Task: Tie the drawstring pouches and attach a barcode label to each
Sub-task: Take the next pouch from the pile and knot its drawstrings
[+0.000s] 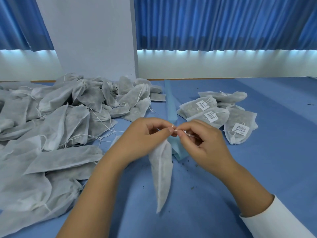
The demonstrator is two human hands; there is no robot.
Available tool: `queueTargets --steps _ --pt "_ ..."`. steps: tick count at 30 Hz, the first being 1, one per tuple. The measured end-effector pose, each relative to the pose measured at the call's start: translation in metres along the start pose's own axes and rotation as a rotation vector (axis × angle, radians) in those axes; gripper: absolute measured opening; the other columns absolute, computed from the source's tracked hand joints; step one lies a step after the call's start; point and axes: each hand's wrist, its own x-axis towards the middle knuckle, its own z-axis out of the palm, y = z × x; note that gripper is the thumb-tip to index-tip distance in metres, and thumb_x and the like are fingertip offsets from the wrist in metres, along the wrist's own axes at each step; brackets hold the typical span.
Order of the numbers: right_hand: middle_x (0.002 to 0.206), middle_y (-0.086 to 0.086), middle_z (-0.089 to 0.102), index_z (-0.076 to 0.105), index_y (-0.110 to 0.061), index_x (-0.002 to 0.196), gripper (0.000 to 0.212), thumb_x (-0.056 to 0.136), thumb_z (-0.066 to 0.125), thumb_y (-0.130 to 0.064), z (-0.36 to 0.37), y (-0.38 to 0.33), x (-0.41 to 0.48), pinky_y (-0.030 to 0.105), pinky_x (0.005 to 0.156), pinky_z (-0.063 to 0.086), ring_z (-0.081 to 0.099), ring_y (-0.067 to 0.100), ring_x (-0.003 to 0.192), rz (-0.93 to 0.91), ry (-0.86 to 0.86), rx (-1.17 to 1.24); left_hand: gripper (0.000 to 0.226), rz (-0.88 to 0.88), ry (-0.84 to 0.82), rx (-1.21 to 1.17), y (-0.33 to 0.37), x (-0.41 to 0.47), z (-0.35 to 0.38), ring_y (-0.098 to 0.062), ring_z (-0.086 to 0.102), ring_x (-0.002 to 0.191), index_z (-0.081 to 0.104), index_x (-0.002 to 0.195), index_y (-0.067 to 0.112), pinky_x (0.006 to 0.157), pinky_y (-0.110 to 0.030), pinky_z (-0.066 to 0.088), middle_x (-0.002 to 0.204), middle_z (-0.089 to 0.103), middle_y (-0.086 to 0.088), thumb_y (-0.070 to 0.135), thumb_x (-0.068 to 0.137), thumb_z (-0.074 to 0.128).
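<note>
Head view, left hand and right hand pinching string above hanging pouch, unlabelled heap left, labelled pouches right

Two bare hands are recorded. The right hand is followed by an uncovered wrist and lower forearm, beyond which a white long sleeve is worn. Its cuff is seen as a plain, slightly raised edge, and the fabric is noted as smooth and of one colour. The left hand and its forearm are seen uncovered as far as the lower frame edge. Thumbnails are noted as short and plain.
</note>
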Motion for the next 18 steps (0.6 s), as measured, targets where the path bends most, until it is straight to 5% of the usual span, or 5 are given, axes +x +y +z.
queueTargets --steps 4,7,11,18 --pt "0.074 -0.017 0.049 0.074 -0.021 0.085 0.013 0.087 0.061 -0.024 -0.002 -0.004 0.000 0.011 0.060 0.034 0.047 0.005 0.061 -0.066 0.029 0.031 0.013 -0.027 -0.151 -0.029 -0.001 -0.002 -0.007 -0.004 0.068 0.088 0.077 0.092 0.021 0.082 -0.018 0.049 0.087 0.076 0.006 0.021 0.094 0.064" --pt "0.077 -0.010 0.055 0.075 -0.023 0.086 0.013 0.086 0.063 -0.024 0.000 -0.005 -0.002 0.012 0.059 0.037 0.049 0.006 0.061 -0.095 0.032 0.059 0.010 -0.039 -0.177 -0.070 -0.001 -0.003 -0.010 0.001 0.067 0.079 0.076 0.090 0.017 0.071 -0.008 0.045 0.080 0.075 0.006 0.018 0.093 0.066" --pt "0.077 -0.005 0.059 0.076 -0.022 0.085 0.012 0.085 0.065 -0.025 0.002 -0.005 -0.003 0.024 0.055 0.043 0.053 0.010 0.065 -0.110 0.031 0.068 0.008 -0.061 -0.185 -0.086 -0.001 -0.006 -0.016 -0.004 0.071 0.080 0.078 0.092 0.013 0.074 -0.010 0.049 0.086 0.078 0.000 0.013 0.089 0.071" --pt "0.075 -0.012 0.056 0.076 -0.015 0.083 0.005 0.082 0.074 -0.010 -0.002 -0.005 -0.001 0.010 0.064 0.041 0.053 0.000 0.066 -0.091 0.103 0.018 0.010 -0.126 -0.191 0.032 -0.002 -0.005 -0.015 -0.007 0.071 0.077 0.079 0.083 0.013 0.082 -0.021 0.053 0.078 0.077 0.000 0.019 0.087 0.073"
